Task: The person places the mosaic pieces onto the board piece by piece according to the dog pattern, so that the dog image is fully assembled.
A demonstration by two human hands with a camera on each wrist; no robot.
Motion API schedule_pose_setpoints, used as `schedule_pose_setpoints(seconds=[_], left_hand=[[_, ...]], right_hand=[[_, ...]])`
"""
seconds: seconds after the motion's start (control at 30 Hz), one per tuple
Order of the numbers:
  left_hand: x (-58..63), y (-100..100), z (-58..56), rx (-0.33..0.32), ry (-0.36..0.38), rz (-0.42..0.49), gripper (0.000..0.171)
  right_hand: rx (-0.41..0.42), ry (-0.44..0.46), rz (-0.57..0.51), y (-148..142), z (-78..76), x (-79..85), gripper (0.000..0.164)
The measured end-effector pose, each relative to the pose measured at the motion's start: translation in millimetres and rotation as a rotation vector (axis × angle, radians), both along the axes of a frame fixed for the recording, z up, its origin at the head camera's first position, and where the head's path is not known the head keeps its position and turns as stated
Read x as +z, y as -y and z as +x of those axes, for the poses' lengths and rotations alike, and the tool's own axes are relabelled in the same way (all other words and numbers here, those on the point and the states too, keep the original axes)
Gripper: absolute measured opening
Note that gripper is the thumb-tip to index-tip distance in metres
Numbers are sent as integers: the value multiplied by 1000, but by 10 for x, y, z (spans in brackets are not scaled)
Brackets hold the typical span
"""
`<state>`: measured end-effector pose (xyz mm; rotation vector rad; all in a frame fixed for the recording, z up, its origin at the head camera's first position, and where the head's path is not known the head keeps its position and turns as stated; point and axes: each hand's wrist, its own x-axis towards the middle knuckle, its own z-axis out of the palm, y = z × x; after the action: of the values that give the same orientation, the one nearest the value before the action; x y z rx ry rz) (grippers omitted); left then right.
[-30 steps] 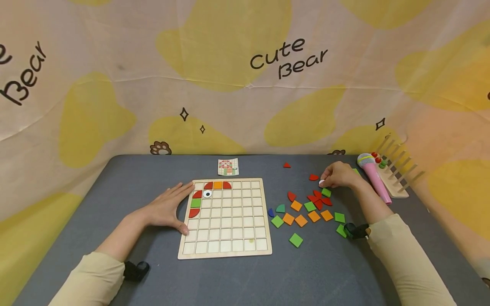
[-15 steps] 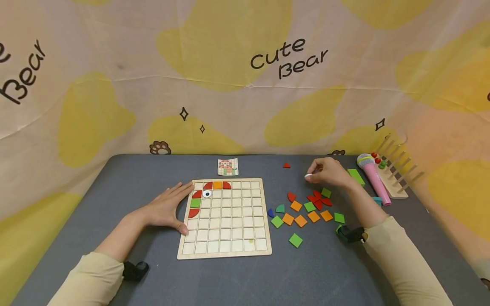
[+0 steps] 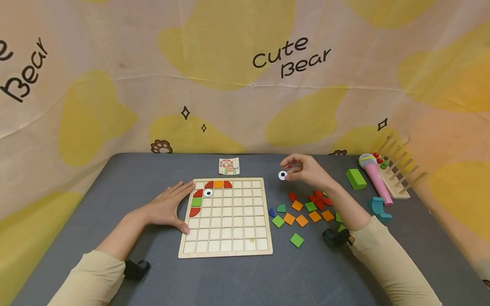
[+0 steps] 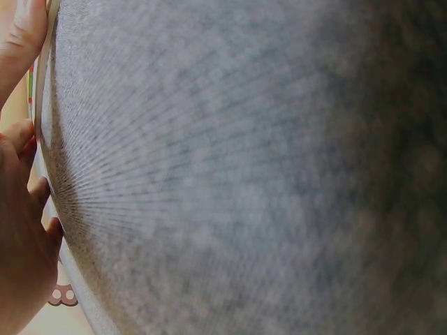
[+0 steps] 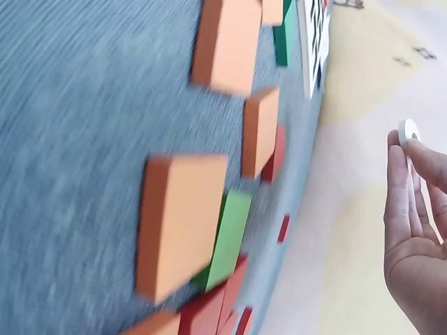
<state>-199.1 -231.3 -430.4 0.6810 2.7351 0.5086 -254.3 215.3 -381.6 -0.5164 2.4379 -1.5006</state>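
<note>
My left hand [image 3: 162, 208] lies along the left edge of a wooden grid board [image 3: 226, 256], fingers extended and thumb spread at the rim. Several red quarter-round pieces, an orange square [image 3: 218, 184], a green square [image 3: 196, 202] and a white eye disc [image 3: 208, 193] sit in the board's upper-left cells. Above the table, right of the board's top corner, my right hand [image 3: 308, 173] pinches a second eye disc [image 3: 282, 175] between thumb and fingers. The right wrist view shows this hand [image 5: 419, 258] holding the disc [image 5: 406, 131] nearly edge-on.
Loose orange squares [image 3: 302, 221], green squares [image 3: 296, 240] and red pieces [image 3: 319, 204] lie right of the board. A pattern card [image 3: 229, 166] lies behind it. Farther right are a green block [image 3: 356, 179], a teal arch [image 3: 379, 209], a pink microphone [image 3: 379, 182] and a peg rack [image 3: 400, 193].
My right hand has moved left from the loose pieces toward the board, carrying the eye disc. The green block and teal arch have come into view behind the arm. My left hand stays put.
</note>
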Motion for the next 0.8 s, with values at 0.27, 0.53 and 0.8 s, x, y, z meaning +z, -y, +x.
schedule_pose_setpoints(seconds=[0.27,0.53,0.8], left_hand=[[2,-4,-6,-3,7,5,139],[11,-4,-2,-3,6,8,138],[9,-8,-4,-1,3,-1,138]], right_hand=[[36,-28,-4,271,6,-2,31],[65,-39,-20,566,-11,-5,21],[106,0,-47,914,-65,-25,17]])
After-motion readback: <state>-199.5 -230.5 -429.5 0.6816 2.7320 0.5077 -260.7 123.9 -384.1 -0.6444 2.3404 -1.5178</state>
